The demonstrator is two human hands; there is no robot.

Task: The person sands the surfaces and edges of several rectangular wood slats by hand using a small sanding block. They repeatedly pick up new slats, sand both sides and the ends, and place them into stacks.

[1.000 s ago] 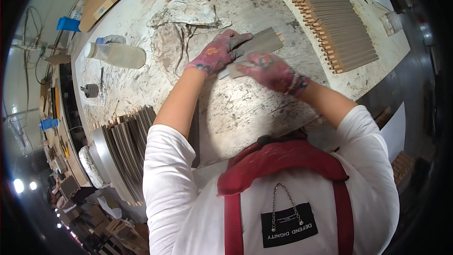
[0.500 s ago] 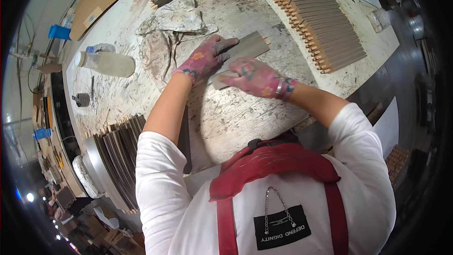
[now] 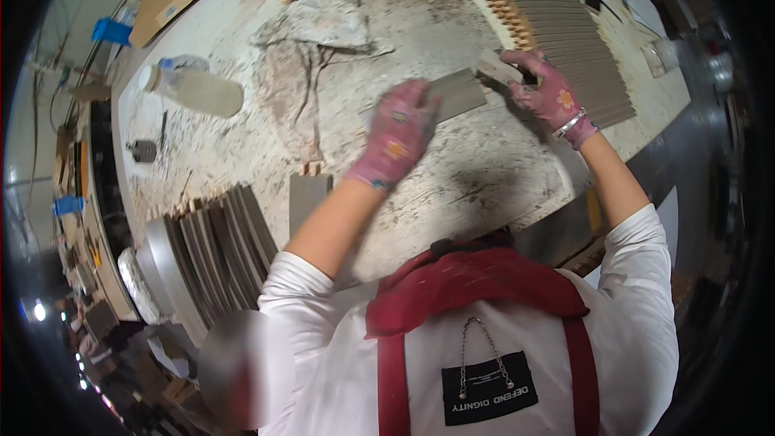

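A flat grey board (image 3: 462,92) lies on the stained white worktable. My left hand (image 3: 397,136), in a pink flowered glove, is closed over the board's left part, its fingers curled and partly hidden. Beyond the board's right end, my right hand (image 3: 550,98), in a matching glove, grips a pale flat scraper-like piece (image 3: 499,69) between thumb and fingers. The exact kind of that piece does not show. A stack of grey boards with wooden pegs (image 3: 565,40) stands close behind my right hand.
A crumpled stained cloth (image 3: 319,24) lies at the back, with a cloudy plastic bottle (image 3: 198,93) to its left. Upright grey boards (image 3: 214,246) line the near left edge, beside a single pegged board (image 3: 310,200). A blurred rounded shape (image 3: 234,363) is at lower left.
My right hand has swept right with the pale piece, from the board's near left end to past its right end. My left hand has come nearer and to the right.
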